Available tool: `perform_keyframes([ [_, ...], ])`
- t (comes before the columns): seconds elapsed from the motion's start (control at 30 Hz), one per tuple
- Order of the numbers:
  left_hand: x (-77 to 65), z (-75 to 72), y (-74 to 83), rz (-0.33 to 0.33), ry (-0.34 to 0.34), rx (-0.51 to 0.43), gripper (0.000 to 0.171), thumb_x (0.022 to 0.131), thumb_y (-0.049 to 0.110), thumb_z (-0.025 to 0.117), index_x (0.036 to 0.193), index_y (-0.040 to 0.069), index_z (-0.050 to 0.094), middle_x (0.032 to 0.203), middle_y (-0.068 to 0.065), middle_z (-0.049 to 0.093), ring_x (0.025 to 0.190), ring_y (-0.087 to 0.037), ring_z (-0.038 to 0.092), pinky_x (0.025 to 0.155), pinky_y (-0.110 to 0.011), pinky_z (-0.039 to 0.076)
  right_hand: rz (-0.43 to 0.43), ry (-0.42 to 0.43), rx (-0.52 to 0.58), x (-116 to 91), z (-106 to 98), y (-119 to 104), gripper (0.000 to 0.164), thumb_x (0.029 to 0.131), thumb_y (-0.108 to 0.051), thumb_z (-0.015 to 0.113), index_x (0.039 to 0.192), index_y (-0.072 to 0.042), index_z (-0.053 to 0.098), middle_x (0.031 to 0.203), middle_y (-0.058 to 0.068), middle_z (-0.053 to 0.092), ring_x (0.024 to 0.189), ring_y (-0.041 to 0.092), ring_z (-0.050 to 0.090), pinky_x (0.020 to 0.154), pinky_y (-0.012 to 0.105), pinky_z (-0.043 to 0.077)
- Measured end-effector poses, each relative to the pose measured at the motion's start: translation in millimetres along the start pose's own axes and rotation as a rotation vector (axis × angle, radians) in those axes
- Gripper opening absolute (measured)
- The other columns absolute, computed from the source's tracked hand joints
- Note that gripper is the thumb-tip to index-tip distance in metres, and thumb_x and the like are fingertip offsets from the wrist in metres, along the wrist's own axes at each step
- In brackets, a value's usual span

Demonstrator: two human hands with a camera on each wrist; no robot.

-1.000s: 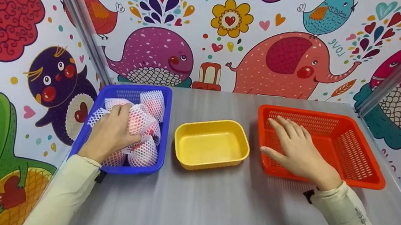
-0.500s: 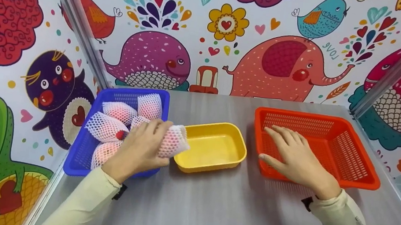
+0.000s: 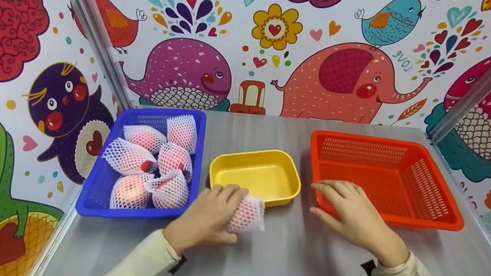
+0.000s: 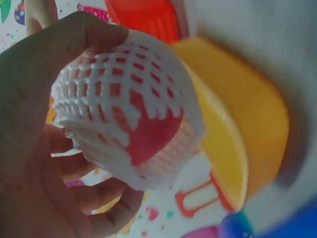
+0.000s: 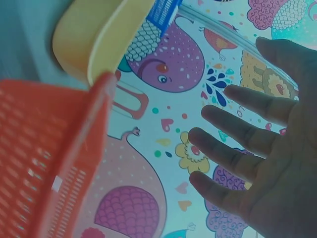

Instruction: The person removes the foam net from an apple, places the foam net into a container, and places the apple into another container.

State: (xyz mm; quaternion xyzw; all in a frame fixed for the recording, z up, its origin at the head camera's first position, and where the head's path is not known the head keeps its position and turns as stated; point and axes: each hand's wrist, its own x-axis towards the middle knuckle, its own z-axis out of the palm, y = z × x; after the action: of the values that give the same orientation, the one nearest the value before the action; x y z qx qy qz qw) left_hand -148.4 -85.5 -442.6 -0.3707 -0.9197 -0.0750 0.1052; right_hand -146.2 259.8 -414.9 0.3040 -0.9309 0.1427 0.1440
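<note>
My left hand (image 3: 208,218) grips a red fruit in a white foam net (image 3: 247,215) just in front of the yellow plastic box (image 3: 263,182). In the left wrist view, thumb and fingers curl round the netted fruit (image 4: 109,89), and red skin shows through an opening in the net. The fruit's exact kind is hard to tell. Over the near left corner of the red basket (image 3: 390,179), my right hand (image 3: 357,218) hovers with relaxed, spread fingers. The right wrist view shows nothing in that hand (image 5: 277,163).
On the left stands a blue basket (image 3: 130,213) with several net-wrapped fruits (image 3: 131,156). The yellow box sits between the two baskets on a grey table (image 3: 269,266). Walls with printed cartoon animals enclose the back and sides, joined by metal corner posts (image 3: 93,33).
My left hand has lifted a netted fruit out of the blue basket and carried it right, to the front of the yellow box. My right hand has shifted slightly toward me.
</note>
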Motion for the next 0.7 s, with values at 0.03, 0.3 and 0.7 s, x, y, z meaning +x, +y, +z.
perform_keyframes([
  [0.03,0.2,6.4,3.7,0.008,-0.015,-0.017,0.098,0.063,0.052,0.085,0.142,0.008,0.046,0.131,-0.013,0.054,0.107,-0.031,0.057,0.088,-0.047,0.051,0.001,-0.003,0.004,-2,2,-1,0.05,0.088,-0.038,0.076,0.13,-0.013,0.064,0.126,0.006,0.063,0.116,0.027,0.056,0.1,0.052,0.041],
  [0.3,-1.3,45.1,18.4,0.041,-0.088,-0.082,0.096,0.062,0.046,0.088,0.141,0.011,0.046,0.131,-0.01,0.053,0.107,-0.028,0.054,0.092,-0.045,0.048,0.06,-0.05,0.032,-15,16,-5,0.048,0.09,-0.044,0.072,0.13,-0.018,0.064,0.126,0.001,0.062,0.118,0.023,0.055,0.101,0.051,0.042],
  [0.7,-7.8,70.2,20.1,0.005,-0.167,-0.112,0.094,0.064,0.04,0.085,0.144,0.014,0.044,0.134,-0.013,0.051,0.116,-0.03,0.052,0.098,-0.045,0.046,0.01,0.021,0.052,-20,25,-5,0.045,0.087,-0.036,0.078,0.126,-0.017,0.066,0.12,0.0,0.063,0.112,0.021,0.058,0.095,0.049,0.045],
])
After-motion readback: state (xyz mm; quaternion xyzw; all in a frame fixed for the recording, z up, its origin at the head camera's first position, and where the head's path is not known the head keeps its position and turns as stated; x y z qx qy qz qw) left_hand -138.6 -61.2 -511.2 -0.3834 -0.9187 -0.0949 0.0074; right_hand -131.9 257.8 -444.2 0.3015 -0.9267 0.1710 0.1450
